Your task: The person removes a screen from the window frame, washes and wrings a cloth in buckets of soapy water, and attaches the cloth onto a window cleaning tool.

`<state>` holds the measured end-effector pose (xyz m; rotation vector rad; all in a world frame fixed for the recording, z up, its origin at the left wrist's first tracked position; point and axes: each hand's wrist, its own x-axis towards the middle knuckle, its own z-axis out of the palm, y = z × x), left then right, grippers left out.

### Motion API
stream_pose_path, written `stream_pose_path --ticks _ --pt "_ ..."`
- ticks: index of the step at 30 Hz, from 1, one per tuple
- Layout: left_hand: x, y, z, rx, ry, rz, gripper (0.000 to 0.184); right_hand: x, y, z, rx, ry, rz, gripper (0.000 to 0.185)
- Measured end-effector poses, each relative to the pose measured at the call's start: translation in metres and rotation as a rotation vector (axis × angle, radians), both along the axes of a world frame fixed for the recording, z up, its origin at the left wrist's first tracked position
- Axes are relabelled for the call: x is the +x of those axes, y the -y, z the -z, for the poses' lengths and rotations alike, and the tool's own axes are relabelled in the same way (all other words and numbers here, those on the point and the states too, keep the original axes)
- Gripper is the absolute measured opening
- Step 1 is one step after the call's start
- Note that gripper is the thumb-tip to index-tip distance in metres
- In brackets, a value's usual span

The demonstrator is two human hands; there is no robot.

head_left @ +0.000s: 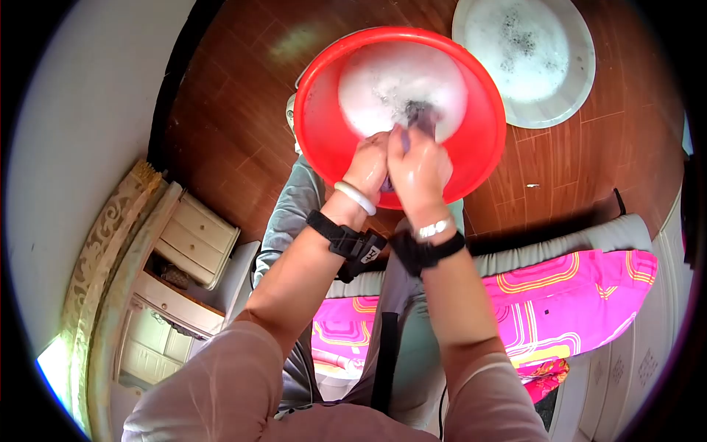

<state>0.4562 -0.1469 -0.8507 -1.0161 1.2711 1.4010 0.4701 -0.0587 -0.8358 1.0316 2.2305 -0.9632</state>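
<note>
A red basin (pixel 482 151) holds water under thick white suds (pixel 364 85). Above its near side, my left hand (pixel 370 163) and my right hand (pixel 420 168) are side by side, both wet and closed on a dark greyish-purple wet cloth (pixel 421 116). Part of the cloth juts out beyond my fingers toward the suds, and a little of it shows between my hands. Some of it is blurred, and my fists hide the rest. What kind of cloth it is cannot be made out.
A pale basin (pixel 582 66) of sudsy water stands on the brown wooden floor (pixel 236 88) at the upper right. Behind my legs lies a pink patterned cover (pixel 560 309). A cream cabinet (pixel 195 239) is at the left, beside a patterned curtain (pixel 96 272).
</note>
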Motion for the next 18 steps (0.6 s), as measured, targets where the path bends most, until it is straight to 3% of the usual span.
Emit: stream_pose_path --ticks 1,2,5,7,9,11,12,14,15,17,18 --pt "0.000 0.001 -0.003 -0.027 0.026 0.038 0.023 -0.005 -0.006 0.011 0.013 0.096 0.011 0.032" --pt "0.003 -0.004 -0.010 -0.027 -0.052 0.107 0.023 -0.005 -0.017 0.027 -0.136 0.175 0.161 0.036" --pt "-0.009 -0.008 -0.025 -0.032 -0.022 0.099 0.026 0.005 -0.016 0.021 -0.238 0.085 0.329 0.038" --pt "-0.026 0.000 -0.028 -0.011 0.119 0.004 0.029 0.012 -0.005 -0.015 -0.177 -0.021 0.278 0.038" --pt "-0.020 -0.001 -0.023 0.017 0.037 0.051 0.029 0.023 0.017 -0.043 -0.080 -0.264 0.077 0.031" --pt "-0.008 -0.004 -0.024 -0.010 -0.095 0.133 0.027 0.021 0.011 -0.034 -0.035 -0.179 0.090 0.030" --pt "-0.008 -0.007 -0.031 -0.011 -0.055 0.047 0.025 0.017 0.007 -0.029 -0.050 -0.138 0.073 0.031" --pt "-0.012 0.005 -0.031 0.031 -0.086 0.107 0.026 0.008 0.006 -0.029 -0.052 -0.059 0.054 0.032" --pt "-0.017 0.006 -0.031 0.058 -0.108 0.136 0.027 0.009 0.003 -0.024 -0.202 -0.042 0.223 0.032" --pt "-0.022 0.006 -0.049 0.051 0.089 0.018 0.038 0.021 -0.002 -0.004 -0.516 -0.011 0.559 0.033" --pt "-0.029 0.004 -0.067 0.169 0.152 -0.072 0.041 0.024 -0.013 0.003 -0.915 -0.088 0.996 0.037"
